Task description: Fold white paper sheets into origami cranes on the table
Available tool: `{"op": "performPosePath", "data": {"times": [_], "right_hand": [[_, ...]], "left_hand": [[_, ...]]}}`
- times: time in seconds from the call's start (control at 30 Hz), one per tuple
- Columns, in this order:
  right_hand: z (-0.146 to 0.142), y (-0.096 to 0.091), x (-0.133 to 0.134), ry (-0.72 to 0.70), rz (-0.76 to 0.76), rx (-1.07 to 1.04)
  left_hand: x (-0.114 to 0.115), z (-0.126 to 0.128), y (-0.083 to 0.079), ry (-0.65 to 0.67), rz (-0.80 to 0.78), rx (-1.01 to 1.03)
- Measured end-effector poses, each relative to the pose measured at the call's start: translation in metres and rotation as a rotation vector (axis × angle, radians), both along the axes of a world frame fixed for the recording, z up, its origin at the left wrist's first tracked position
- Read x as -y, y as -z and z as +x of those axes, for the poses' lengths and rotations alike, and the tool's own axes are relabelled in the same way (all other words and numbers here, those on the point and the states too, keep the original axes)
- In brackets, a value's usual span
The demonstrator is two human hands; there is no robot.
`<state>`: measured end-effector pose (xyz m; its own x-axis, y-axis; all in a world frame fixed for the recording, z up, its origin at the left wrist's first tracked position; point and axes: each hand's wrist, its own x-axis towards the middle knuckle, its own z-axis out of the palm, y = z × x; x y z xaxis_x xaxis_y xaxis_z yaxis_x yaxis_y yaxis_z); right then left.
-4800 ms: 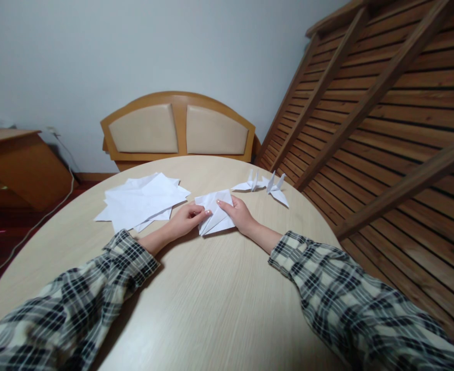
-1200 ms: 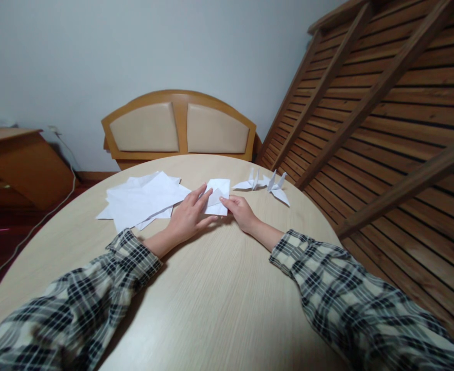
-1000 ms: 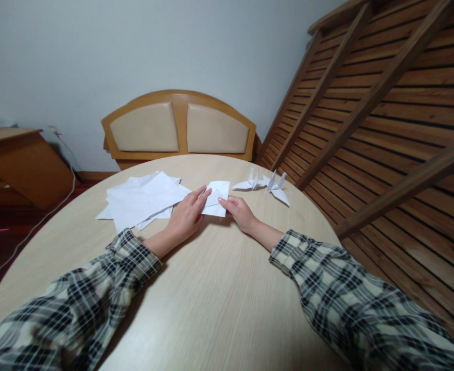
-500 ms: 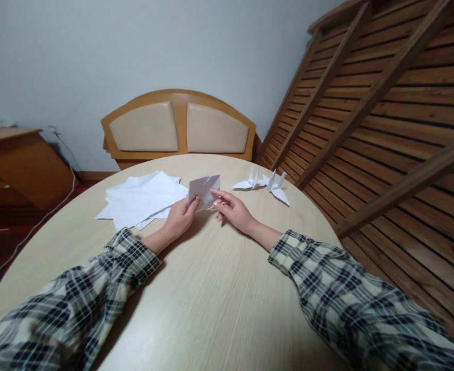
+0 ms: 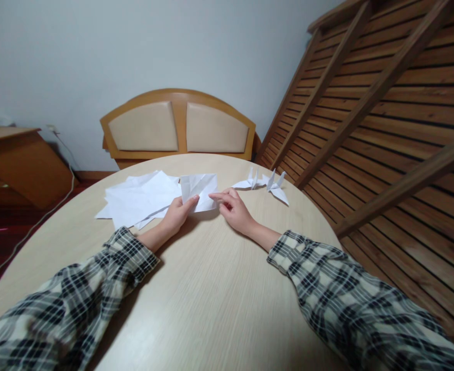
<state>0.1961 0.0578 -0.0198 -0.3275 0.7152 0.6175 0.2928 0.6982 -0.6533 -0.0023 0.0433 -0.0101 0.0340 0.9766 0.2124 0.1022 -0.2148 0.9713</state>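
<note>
My left hand [image 5: 176, 214] grips a creased, folded sheet of white paper [image 5: 198, 186] by its lower left, thumb on the front face. The paper is held up over the table, tilted toward me. My right hand [image 5: 234, 208] is at the paper's right edge, its index finger stretched across the front and its other fingers curled, partly hidden. Left of the held paper lies a loose pile of white paper sheets [image 5: 138, 198]. Beyond my right hand stand two folded white paper cranes, one crane [image 5: 275, 188] nearer the table's edge and another crane [image 5: 250, 181] beside it.
Everything rests on a round, pale wooden table [image 5: 211, 288]. Behind it is a wooden headboard [image 5: 182, 123] with cream panels against the wall. A slatted wooden frame [image 5: 385, 118] leans on the right. At left are a wooden cabinet [image 5: 22, 165] and a white cable [image 5: 37, 226].
The folded paper has shifted slightly left and turned so more of its creased face shows. My left hand moved a little left with it; my right index finger now points straighter across the edge.
</note>
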Motion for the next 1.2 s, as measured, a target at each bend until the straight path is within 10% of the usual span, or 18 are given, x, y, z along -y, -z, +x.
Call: {"op": "performPosePath", "data": {"times": [1.2], "right_hand": [[-0.0005, -0.0036, 0.0023, -0.050, 0.033, -0.046]], "left_hand": [[0.0049, 0.0037, -0.0078, 0.117, -0.115, 0.165]]}}
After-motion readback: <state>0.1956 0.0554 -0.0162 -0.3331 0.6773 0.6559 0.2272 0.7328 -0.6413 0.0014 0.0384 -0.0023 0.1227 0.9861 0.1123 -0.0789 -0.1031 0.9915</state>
